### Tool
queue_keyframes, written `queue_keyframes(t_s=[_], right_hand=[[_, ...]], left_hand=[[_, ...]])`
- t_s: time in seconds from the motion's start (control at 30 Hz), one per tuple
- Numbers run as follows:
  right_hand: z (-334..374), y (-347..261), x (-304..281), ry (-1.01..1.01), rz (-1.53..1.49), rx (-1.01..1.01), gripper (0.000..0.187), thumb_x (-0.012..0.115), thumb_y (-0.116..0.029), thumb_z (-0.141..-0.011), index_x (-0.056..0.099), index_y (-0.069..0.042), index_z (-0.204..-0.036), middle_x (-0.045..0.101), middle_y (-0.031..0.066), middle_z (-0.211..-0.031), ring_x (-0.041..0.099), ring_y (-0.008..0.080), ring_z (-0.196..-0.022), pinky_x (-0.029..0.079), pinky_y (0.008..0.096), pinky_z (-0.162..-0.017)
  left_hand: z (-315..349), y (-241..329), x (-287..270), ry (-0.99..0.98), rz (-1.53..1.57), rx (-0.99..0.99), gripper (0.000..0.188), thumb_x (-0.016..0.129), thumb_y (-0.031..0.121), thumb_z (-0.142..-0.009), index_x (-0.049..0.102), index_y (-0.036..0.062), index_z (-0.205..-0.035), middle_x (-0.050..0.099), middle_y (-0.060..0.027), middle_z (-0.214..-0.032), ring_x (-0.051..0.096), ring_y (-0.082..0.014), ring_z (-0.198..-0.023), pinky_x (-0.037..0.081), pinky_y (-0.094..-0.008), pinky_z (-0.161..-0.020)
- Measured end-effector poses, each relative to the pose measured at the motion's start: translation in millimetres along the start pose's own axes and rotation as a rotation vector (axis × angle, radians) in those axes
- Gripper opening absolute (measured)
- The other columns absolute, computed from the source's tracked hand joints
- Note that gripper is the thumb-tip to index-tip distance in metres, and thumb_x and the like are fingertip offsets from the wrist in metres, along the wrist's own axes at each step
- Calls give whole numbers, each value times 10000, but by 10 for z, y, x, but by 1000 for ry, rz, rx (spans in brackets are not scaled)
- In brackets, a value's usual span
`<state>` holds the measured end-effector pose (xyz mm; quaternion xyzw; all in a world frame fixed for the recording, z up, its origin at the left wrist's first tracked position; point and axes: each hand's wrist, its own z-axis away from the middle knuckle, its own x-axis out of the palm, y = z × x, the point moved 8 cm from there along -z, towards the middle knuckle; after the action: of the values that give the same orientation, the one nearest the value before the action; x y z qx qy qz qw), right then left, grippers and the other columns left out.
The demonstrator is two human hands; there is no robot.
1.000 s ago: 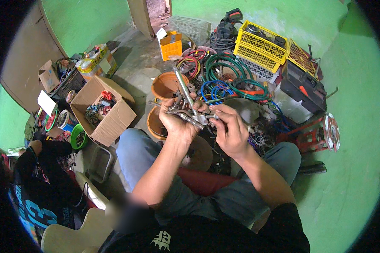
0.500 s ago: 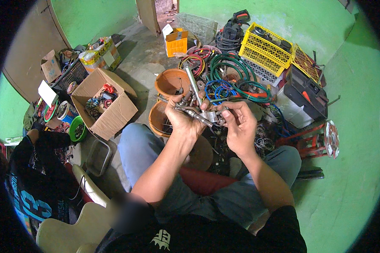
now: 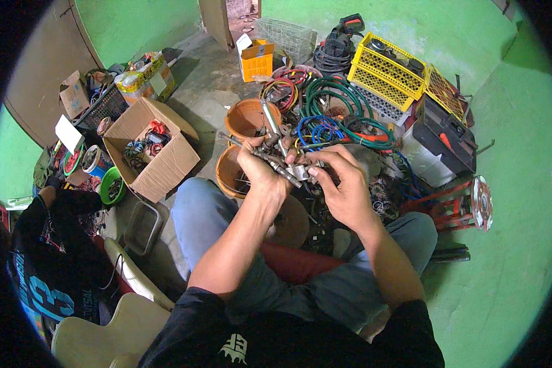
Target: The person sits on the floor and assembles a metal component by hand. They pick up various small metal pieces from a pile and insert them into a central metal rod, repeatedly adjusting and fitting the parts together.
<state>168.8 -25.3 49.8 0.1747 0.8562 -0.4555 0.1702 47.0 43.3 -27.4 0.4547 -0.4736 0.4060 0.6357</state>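
Note:
My left hand (image 3: 265, 176) is palm up above my lap, its fingers curled round a bunch of small metal parts (image 3: 282, 158), mostly rods, sockets and short cylinders. A longer silver tube (image 3: 269, 115) sticks out of the bunch, away from me. From the right, my right hand (image 3: 343, 183) reaches in, thumb and fingertips closed at a small silver piece (image 3: 298, 172) on the edge of the bunch. Its fingers partly cover what they pinch. Just beyond my hands stand two orange-brown pots, a far one (image 3: 233, 126) and a near one (image 3: 222, 164), with metal bits inside.
A cardboard box (image 3: 172, 162) of wires stands to the left. Green hoses (image 3: 310, 98), yellow crates (image 3: 374, 73) and a black toolbox (image 3: 432, 138) lie beyond on the right. Near my right knee is a red metal stand (image 3: 454, 211). Another person's dark sleeve (image 3: 73, 214) shows at left.
My right hand has moved slightly left, its fingertips now against the bunch. The long tube and the parts in my left hand have shifted a little leftward.

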Motion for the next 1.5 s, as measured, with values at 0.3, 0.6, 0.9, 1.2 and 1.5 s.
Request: queue_keyframes(t_s=[0.3, 0.6, 0.9, 1.2, 1.5], right_hand=[[78, -311, 90, -11, 510, -286, 236, 788, -22, -737, 638, 5, -917, 594, 122, -908, 620, 316, -862, 493, 424, -751], [92, -6, 86, 77, 145, 49, 197, 746, -10, -766, 574, 3, -862, 595, 128, -792, 602, 238, -645, 485, 359, -580], [140, 238, -631, 219, -437, 373, 56, 653, -25, -929, 622, 10, -960, 605, 24, -707, 565, 74, -581, 470, 236, -513], [89, 380, -393, 150, -266, 284, 264, 707, 30, -873, 657, -9, -1130, 679, 68, -991, 656, 115, -877, 547, 265, -731], [-163, 613, 335, -66, 14, 170, 203, 758, -124, -850, 725, -12, -1016, 709, 111, -901, 686, 188, -814, 531, 311, -714]], left_hand=[[-156, 152, -316, 159, -46, 173, 356, 442, 312, -824, 574, 36, -1005, 595, -111, -798, 499, -224, -601, 409, -350, -504], [-146, 118, -207, 97, -70, 181, 308, 448, 275, -811, 573, 30, -950, 597, -116, -769, 531, -211, -608, 411, -311, -449], [-233, 787, -387, 130, -6, 372, 355, 390, 252, -838, 545, -33, -983, 580, -133, -854, 526, -215, -709, 395, -324, -482], [65, 862, -475, 214, -29, 296, 273, 377, 218, -859, 477, -12, -968, 529, -140, -845, 502, -223, -685, 404, -327, -478], [192, 1155, -678, 350, 38, 407, 363, 394, 290, -849, 576, -9, -947, 558, -121, -713, 471, -240, -561, 405, -343, -504]])
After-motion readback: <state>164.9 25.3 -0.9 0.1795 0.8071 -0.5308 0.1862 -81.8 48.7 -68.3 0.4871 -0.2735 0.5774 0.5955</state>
